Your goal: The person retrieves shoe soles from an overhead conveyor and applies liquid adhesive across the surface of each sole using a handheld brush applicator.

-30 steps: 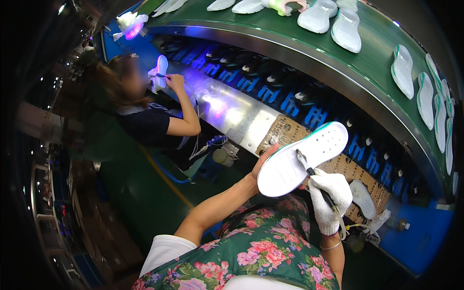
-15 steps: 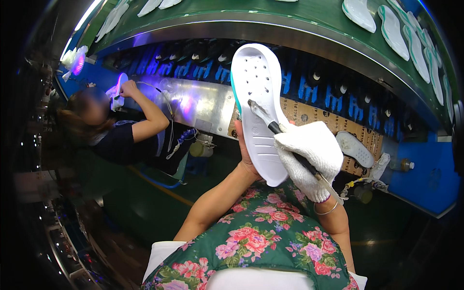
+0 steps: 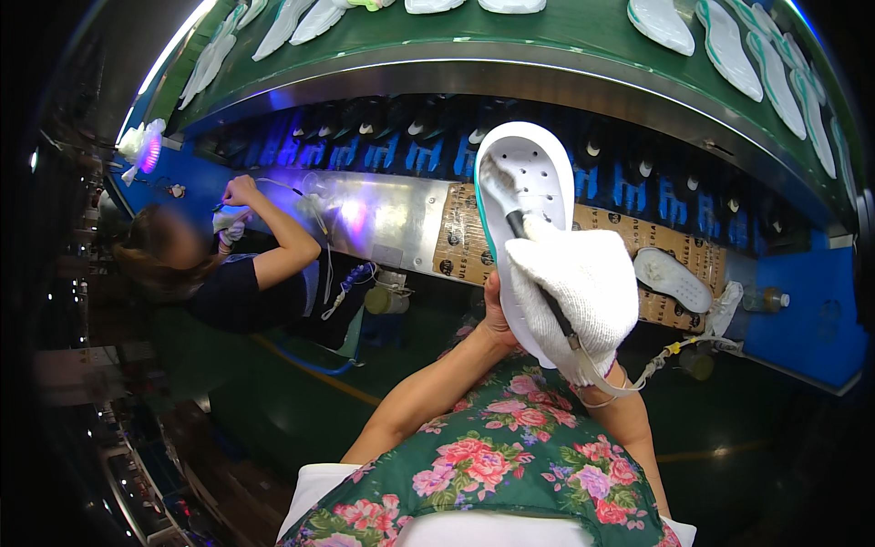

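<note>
The gloved right hand (image 3: 576, 296)'s grip pinches a brush (image 3: 516, 221) against the white sole (image 3: 552, 196), held before the cardboard (image 3: 460, 241) in the left hand (image 3: 497, 312)'s grip. Beyond the cardboard, more soles (image 3: 661, 25) line a green shelf (image 3: 583, 35).

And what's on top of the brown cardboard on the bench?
A greyish, sole-shaped piece lies toward the cardboard's right end. The held white sole and gloved right hand block part of its middle, so anything there can't be seen.
</note>
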The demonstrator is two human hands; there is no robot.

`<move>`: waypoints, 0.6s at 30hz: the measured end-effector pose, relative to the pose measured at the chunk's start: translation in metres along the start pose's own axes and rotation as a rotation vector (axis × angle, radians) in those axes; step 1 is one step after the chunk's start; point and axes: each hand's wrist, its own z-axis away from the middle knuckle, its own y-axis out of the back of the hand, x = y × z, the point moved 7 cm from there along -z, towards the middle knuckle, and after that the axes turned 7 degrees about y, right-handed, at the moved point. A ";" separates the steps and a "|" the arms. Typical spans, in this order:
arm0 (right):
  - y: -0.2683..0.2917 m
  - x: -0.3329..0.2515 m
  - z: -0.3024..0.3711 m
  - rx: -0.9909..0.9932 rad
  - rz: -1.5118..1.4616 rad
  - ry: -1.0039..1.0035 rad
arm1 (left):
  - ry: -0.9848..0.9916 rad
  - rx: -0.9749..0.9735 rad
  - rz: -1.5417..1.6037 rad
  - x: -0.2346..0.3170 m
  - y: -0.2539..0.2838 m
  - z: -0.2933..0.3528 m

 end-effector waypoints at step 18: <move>-0.003 0.009 0.010 0.130 -0.154 -0.106 | -0.060 0.042 -0.076 0.009 0.034 -0.019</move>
